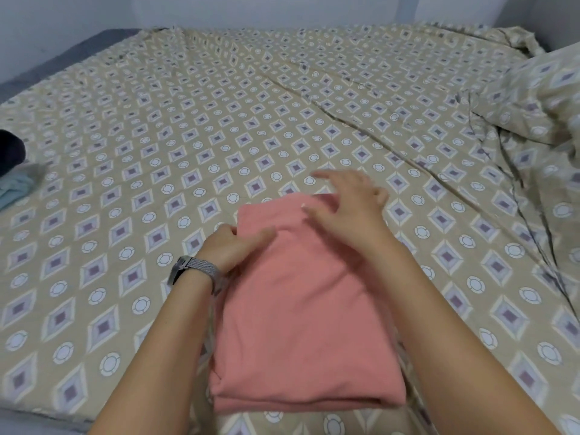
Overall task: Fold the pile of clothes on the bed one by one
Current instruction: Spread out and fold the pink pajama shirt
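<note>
Your left hand (230, 246) gripped the pink garment (301, 315), your right hand (348, 208) lay flat-fingered on it; dark and pale clothes (12, 164) sat at nine o'clock on the patterned bedsheet (219, 120).

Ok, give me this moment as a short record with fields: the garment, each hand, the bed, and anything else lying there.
garment: pink cloth, folded into a layered rectangle, flat on the bed
left hand: grips the cloth's left edge; watch on the wrist
right hand: fingers spread, over the cloth's far end
bed: patterned sheet, wrinkled on the right
other: dark and pale blue clothes at the left edge
</note>
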Available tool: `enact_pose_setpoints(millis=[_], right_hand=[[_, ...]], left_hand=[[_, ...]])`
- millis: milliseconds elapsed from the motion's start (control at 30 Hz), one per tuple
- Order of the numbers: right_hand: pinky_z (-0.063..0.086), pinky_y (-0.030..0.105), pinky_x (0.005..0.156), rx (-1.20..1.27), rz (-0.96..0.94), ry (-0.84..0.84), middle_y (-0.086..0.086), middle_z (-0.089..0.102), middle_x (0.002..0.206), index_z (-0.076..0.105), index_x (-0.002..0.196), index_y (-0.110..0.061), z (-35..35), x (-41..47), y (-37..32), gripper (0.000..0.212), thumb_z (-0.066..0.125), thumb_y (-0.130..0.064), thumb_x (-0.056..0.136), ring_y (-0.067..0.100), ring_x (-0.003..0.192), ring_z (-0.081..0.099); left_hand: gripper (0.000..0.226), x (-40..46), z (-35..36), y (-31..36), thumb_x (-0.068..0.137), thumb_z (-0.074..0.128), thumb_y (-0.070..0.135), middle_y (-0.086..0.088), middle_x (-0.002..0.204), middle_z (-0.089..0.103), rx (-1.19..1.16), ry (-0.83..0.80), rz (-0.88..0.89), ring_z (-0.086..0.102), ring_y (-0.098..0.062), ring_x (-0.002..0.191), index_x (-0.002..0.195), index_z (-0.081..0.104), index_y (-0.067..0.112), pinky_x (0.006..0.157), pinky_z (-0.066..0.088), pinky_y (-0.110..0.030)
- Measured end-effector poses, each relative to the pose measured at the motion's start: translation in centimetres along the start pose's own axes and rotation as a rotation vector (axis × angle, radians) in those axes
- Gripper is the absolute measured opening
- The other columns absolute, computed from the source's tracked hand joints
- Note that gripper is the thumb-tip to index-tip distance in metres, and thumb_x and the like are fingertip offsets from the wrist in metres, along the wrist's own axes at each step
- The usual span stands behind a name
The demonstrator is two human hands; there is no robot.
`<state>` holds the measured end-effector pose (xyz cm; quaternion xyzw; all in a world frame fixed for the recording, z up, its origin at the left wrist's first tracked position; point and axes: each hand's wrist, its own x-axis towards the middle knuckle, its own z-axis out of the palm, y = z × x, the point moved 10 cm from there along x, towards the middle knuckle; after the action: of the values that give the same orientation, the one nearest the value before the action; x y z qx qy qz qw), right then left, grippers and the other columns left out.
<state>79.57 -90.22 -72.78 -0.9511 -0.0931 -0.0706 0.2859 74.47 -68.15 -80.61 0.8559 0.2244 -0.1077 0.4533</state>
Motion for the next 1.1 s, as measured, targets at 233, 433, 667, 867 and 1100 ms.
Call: enact_pose_setpoints(millis=[233, 433, 667, 867, 1100], right_hand=[[-0.013, 0.057, 0.114, -0.252, -0.095, -0.239, -0.001, -0.005, 0.164, 0.009, 0.153, -0.041, 5.3, -2.5, -0.5, 0.056, 0.03, -0.047, 0.102, 0.022, 0.15, -0.011], [0.047, 0.034, 0.074, 0.389, 0.659, 0.012, 0.007, 0.064, 0.095, 0.059, 0.097, -0.014, 0.9, -5.8, 11.1, 0.061, 0.062, -0.071, 0.075, 0.029, 0.096, 0.059], [0.056, 0.036, 0.084, 0.599, 0.647, -0.156, -0.001, 0.072, 0.096, 0.071, 0.092, -0.022, 3.9, -6.8, 9.7, 0.048, 0.072, -0.065, 0.072, 0.02, 0.089, 0.068], [0.057, 0.039, 0.083, 0.729, 0.825, -0.157, 0.008, 0.071, 0.097, 0.067, 0.095, -0.007, 4.5, -9.8, 11.2, 0.063, 0.073, -0.065, 0.071, 0.026, 0.088, 0.068], [0.053, 0.025, 0.07, 0.541, 0.713, -0.626, -0.004, 0.065, 0.106, 0.059, 0.113, -0.02, 4.9, -17.7, 7.6, 0.066, 0.092, -0.039, 0.06, 0.014, 0.093, 0.063]], left_hand=[[0.028, 1.4, 0.7, -3.4, 0.087, 0.068, 0.037, -0.011, 0.088, 0.066, -0.418, 0.12, -0.077, 0.062, -0.025, 0.086, 0.082, 0.06, 0.011, 0.087, 0.052, -0.043], [0.076, -0.5, 0.9, -4.3, 0.068, 0.057, 0.08, -0.004, 0.116, 0.065, -0.42, -0.077, -0.224, 0.061, -0.027, 0.107, 0.11, 0.064, 0.016, 0.1, 0.046, -0.04], [0.075, -3.9, 3.9, -4.4, 0.069, 0.08, 0.054, -0.001, 0.121, 0.062, -0.143, -0.332, -0.098, 0.064, -0.018, 0.102, 0.124, 0.049, 0.013, 0.087, 0.052, -0.032], [0.037, -5.7, 2.8, -5.3, 0.084, 0.07, 0.04, -0.004, 0.086, 0.075, -0.458, -0.24, -0.165, 0.072, -0.016, 0.076, 0.103, 0.066, 0.008, 0.061, 0.055, -0.025], [0.055, -11.6, 4.0, -6.7, 0.068, 0.086, 0.041, 0.002, 0.1, 0.067, -0.214, -0.345, -0.172, 0.064, -0.015, 0.091, 0.108, 0.058, 0.016, 0.072, 0.05, -0.026]])
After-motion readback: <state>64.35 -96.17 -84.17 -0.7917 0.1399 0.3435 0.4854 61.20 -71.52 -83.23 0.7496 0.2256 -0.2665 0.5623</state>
